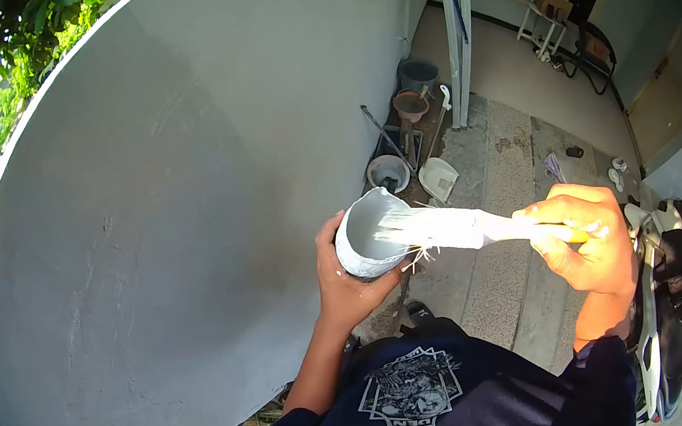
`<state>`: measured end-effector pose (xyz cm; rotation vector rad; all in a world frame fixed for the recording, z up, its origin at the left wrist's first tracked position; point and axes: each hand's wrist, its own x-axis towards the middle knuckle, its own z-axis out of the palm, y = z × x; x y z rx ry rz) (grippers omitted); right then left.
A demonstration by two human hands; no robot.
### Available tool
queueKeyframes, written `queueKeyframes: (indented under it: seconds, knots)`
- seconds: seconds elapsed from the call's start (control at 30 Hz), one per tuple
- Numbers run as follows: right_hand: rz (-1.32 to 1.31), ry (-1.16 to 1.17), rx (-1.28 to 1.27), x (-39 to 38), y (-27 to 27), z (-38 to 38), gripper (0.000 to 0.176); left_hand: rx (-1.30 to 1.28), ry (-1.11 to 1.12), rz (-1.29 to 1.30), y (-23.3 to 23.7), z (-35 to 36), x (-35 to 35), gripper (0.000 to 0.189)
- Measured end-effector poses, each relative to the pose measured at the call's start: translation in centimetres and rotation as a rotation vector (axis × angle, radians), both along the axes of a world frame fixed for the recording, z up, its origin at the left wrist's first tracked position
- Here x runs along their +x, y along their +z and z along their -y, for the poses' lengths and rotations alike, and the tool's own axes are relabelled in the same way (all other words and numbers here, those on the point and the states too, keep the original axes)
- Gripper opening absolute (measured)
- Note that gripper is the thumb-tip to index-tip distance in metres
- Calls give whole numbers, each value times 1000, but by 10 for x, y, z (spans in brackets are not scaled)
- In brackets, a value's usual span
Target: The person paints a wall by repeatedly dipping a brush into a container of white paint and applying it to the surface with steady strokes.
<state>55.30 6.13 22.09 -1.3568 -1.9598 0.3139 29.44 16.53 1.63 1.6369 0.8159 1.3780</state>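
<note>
My left hand (pixel 343 287) grips a small paint-smeared can (pixel 362 240) from below, its mouth tilted toward my right side. My right hand (pixel 584 235) is closed around the handle of a wide paintbrush (pixel 448 228). The brush lies almost level, and its white, paint-coated bristles rest on the can's rim and reach into the opening. Both hands are held in front of a large grey painted wall (pixel 149 214) that fills the left of the view.
Far below on the tiled floor stand buckets and pots (pixel 408 103), a bowl (pixel 389 173), a white dustpan (pixel 439 177) and long tools by a white post (pixel 458 22). A motorbike (pixel 674 288) is parked at the right. Stools stand near a far doorway (pixel 544 14).
</note>
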Motion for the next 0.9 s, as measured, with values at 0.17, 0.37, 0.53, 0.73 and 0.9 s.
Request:
queueKeyframes:
  seconds: [0.17, 0.37, 0.53, 0.73, 0.9]
  knots:
    - [126, 145, 9, 47, 14, -16, 22, 71, 117, 3, 6, 11, 63, 100]
    - [219, 159, -56, 96, 26, -17, 23, 135, 191, -76, 4, 27, 127, 99]
    - [300, 147, -91, 145, 31, -13, 23, 190, 243, -148, 0, 35, 176, 99]
    - [344, 164, -64, 170, 34, -3, 22, 202, 312, -155, 7, 52, 207, 97]
    - [311, 112, 5, 200, 41, 11, 23, 128, 239, -80, 14, 62, 233, 98]
